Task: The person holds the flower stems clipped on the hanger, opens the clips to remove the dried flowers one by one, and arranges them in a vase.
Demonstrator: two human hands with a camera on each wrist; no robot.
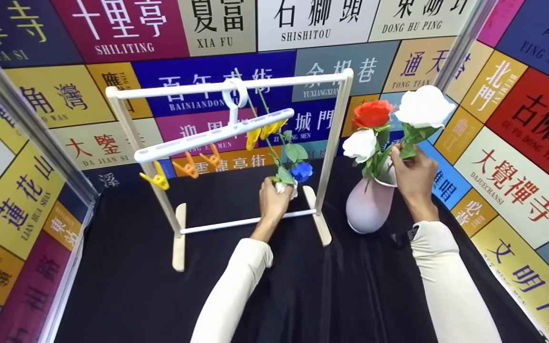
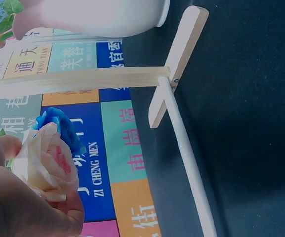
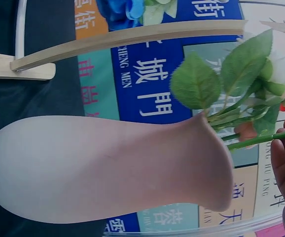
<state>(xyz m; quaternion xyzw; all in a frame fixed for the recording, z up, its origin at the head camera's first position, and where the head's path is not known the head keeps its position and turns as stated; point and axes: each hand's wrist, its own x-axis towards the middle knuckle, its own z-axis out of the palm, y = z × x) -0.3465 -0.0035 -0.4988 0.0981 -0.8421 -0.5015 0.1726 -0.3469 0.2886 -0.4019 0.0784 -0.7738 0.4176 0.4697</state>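
In the head view, two artificial roses hang head down by long stems from yellow clips [image 1: 269,129] on a white hanger [image 1: 212,136]. One is a blue rose [image 1: 301,172]; the other is a pale pink-white rose [image 2: 49,165], its bloom held in the fingers of my left hand [image 1: 273,199]. My right hand [image 1: 415,175] pinches the green stem [image 3: 253,141] of a large white rose [image 1: 424,107], just above the mouth of a pale pink vase [image 1: 370,207]. That stem reaches into the vase. Beside it stand a red rose [image 1: 372,113] and a smaller white rose [image 1: 360,145].
The hanger hooks over the top bar [image 1: 174,90] of a wooden rack standing left of the vase. Orange clips [image 1: 186,166] and a yellow clip [image 1: 156,177] dangle from its left part. Black cloth [image 1: 127,295] covers the table, and printed panels wall in the back and sides.
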